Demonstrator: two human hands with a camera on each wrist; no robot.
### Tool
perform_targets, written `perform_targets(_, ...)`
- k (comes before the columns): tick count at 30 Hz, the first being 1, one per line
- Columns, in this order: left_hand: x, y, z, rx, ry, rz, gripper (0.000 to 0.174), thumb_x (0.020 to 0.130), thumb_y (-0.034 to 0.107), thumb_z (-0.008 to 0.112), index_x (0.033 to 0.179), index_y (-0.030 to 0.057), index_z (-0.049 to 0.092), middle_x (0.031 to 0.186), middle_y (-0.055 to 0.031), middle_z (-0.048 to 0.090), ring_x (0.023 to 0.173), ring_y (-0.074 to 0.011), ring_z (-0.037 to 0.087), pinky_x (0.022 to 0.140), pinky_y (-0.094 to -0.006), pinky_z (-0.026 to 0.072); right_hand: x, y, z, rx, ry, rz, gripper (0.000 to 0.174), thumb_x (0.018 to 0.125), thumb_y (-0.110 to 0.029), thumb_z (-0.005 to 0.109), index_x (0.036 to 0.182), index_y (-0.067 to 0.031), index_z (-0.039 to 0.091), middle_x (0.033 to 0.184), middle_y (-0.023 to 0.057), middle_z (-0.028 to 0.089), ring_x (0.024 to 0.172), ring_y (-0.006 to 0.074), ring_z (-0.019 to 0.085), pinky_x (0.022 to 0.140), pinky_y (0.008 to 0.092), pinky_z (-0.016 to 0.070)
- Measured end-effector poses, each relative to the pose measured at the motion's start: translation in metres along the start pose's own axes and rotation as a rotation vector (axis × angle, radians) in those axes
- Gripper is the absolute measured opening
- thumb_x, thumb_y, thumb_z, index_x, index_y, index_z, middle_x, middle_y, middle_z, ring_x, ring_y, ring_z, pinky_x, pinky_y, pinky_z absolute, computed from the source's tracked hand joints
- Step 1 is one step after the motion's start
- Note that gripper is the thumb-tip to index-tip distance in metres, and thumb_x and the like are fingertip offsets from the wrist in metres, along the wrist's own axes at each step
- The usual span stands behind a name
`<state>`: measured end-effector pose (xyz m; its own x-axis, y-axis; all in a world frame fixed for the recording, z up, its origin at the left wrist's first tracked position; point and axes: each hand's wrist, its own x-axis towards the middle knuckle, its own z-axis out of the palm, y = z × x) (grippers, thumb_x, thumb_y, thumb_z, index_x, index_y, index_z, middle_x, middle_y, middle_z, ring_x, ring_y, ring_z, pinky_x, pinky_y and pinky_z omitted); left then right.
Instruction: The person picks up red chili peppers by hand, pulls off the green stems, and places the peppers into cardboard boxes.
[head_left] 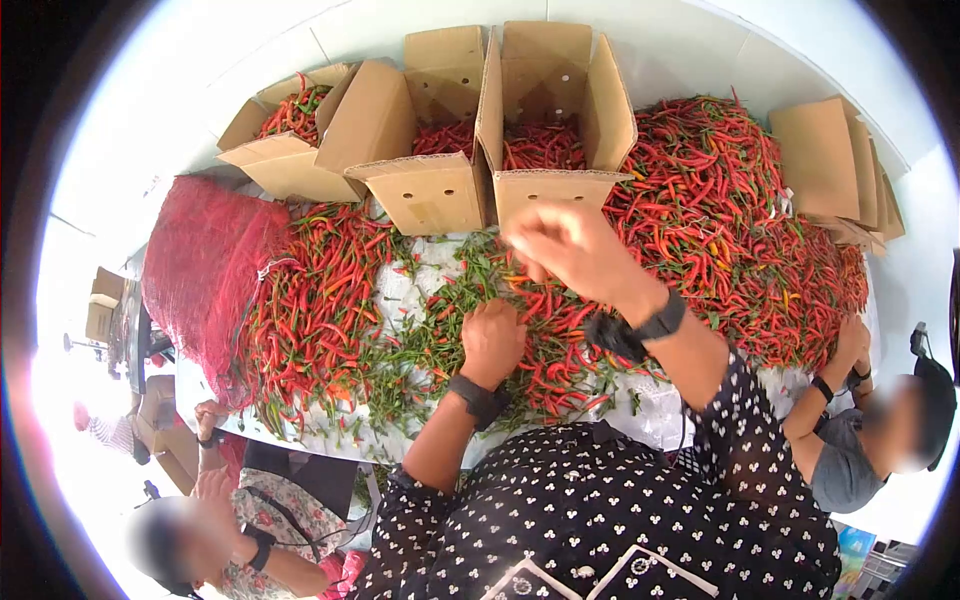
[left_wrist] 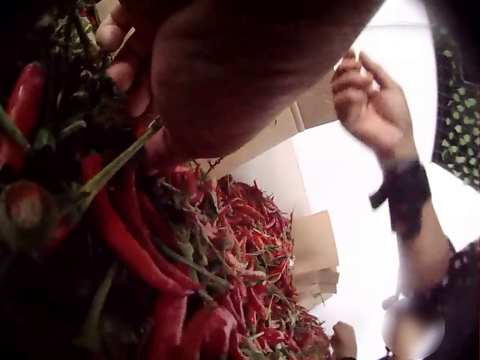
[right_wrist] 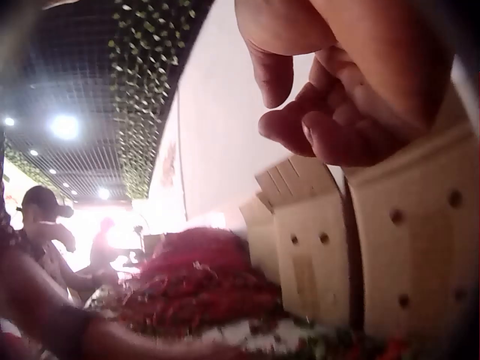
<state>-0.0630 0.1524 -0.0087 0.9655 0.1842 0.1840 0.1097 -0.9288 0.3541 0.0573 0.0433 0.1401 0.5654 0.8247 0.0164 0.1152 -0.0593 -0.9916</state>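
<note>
In the head view my left hand (head_left: 493, 343) is down among green-stemmed chilies (head_left: 445, 325) in the middle of the table. Its fingers are bent in the left wrist view, beside red chilies (left_wrist: 127, 240) and stems; whether they grip one I cannot tell. My right hand (head_left: 570, 248) is raised in front of an open carton (head_left: 560, 186) partly filled with red chilies. Seen from the right wrist, its fingers (right_wrist: 337, 139) are loosely curled, with a gap to the thumb and nothing held.
Two more cartons (head_left: 425, 195) (head_left: 290, 170) with chilies stand to the left at the back. A large chili heap (head_left: 710, 210) lies right, another pile (head_left: 320, 290) left beside a red mesh sack (head_left: 205, 270). Flattened cardboard (head_left: 825, 160) leans back right. Other people sit at both front corners.
</note>
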Motion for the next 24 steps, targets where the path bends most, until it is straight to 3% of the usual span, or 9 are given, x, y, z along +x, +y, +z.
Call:
perform_targets(4,-0.003,-0.009,0.007,-0.116,0.013,-0.003,0.016,0.069,0.014,0.066,0.078,0.0033,0.059,0.078,-0.0128,0.055,0.077,-0.0317,0.056,0.066,-0.0415,0.0451,-0.062,0.095,-0.005,0.022,0.164,0.277,0.019,0.086,-0.017,0.056,0.087,0.0005,0.061,0.065,-0.0007,0.056,0.055,0.0058,0.051,0.050,0.0233,0.0430)
perform_targets(8,-0.013,-0.004,-0.003,-0.258,0.054,0.006,0.015,0.072,0.010,0.063,0.083,0.0021,0.057,0.079,-0.0145,0.055,0.075,-0.0341,0.056,0.065,-0.0422,0.0453,-0.091,0.141,0.019,0.100,0.164,0.423,0.022,0.084,-0.018,0.059,0.091,0.0027,0.061,0.071,0.0010,0.059,0.058,0.0073,0.054,0.051,0.0233,0.0438)
perform_targets(12,-0.029,0.009,-0.006,-0.389,-0.018,0.013,0.015,0.077,0.007,0.060,0.090,-0.0002,0.056,0.079,-0.0169,0.061,0.074,-0.0355,0.059,0.064,-0.0405,0.0470,-0.085,0.134,0.040,0.116,0.196,0.386,0.023,0.083,-0.016,0.062,0.097,0.0024,0.059,0.075,0.0017,0.060,0.059,0.0077,0.055,0.053,0.0223,0.0441)
perform_targets(14,-0.035,0.010,-0.004,-0.540,-0.039,-0.019,0.018,0.078,0.006,0.058,0.095,-0.0017,0.055,0.080,-0.0174,0.063,0.073,-0.0344,0.062,0.064,-0.0383,0.0484,-0.079,0.145,0.045,0.128,0.180,0.239,0.020,0.084,-0.013,0.060,0.096,0.0019,0.058,0.075,0.0017,0.060,0.059,0.0070,0.054,0.053,0.0219,0.0439)
perform_targets(15,-0.035,0.015,-0.012,-0.674,-0.046,-0.086,0.017,0.079,0.006,0.057,0.094,-0.0025,0.057,0.081,-0.0166,0.064,0.072,-0.0273,0.064,0.063,-0.0339,0.0489,-0.079,0.143,0.046,0.124,0.170,0.237,0.020,0.084,-0.013,0.060,0.096,0.0019,0.058,0.075,0.0017,0.060,0.059,0.0070,0.054,0.053,0.0219,0.0439)
perform_targets(16,-0.035,0.012,-0.012,-0.674,-0.037,-0.092,0.017,0.079,0.006,0.057,0.094,-0.0025,0.057,0.081,-0.0166,0.064,0.072,-0.0273,0.064,0.063,-0.0339,0.0489,-0.078,0.142,0.047,0.133,0.184,0.248,0.017,0.085,-0.012,0.059,0.095,0.0015,0.058,0.075,0.0018,0.060,0.059,0.0069,0.055,0.053,0.0219,0.0439)
perform_targets(18,-0.036,0.007,-0.014,-0.721,-0.105,-0.135,0.013,0.080,0.007,0.059,0.087,-0.0028,0.059,0.075,-0.0132,0.063,0.066,-0.0183,0.062,0.061,-0.0306,0.0473,-0.078,0.138,0.048,0.133,0.189,0.259,0.015,0.085,-0.011,0.058,0.093,0.0011,0.058,0.075,0.0019,0.060,0.060,0.0068,0.055,0.053,0.0220,0.0439)
perform_targets(22,-0.036,0.012,-0.028,-0.750,-0.121,-0.159,0.010,0.079,0.007,0.060,0.082,-0.0029,0.060,0.069,-0.0104,0.061,0.061,-0.0137,0.056,0.058,-0.0294,0.0454,-0.079,0.129,0.043,0.426,0.176,0.348,0.012,0.087,-0.013,0.055,0.089,-0.0010,0.058,0.070,0.0007,0.056,0.057,0.0074,0.053,0.052,0.0220,0.0416)
perform_targets(24,-0.036,0.013,-0.032,-0.796,-0.115,-0.060,0.010,0.080,0.007,0.060,0.082,-0.0023,0.059,0.067,-0.0093,0.059,0.059,-0.0137,0.054,0.057,-0.0298,0.0445,-0.079,0.128,0.039,0.602,0.158,0.404,0.012,0.088,-0.013,0.054,0.088,-0.0018,0.058,0.068,0.0004,0.055,0.057,0.0079,0.052,0.051,0.0222,0.0404)
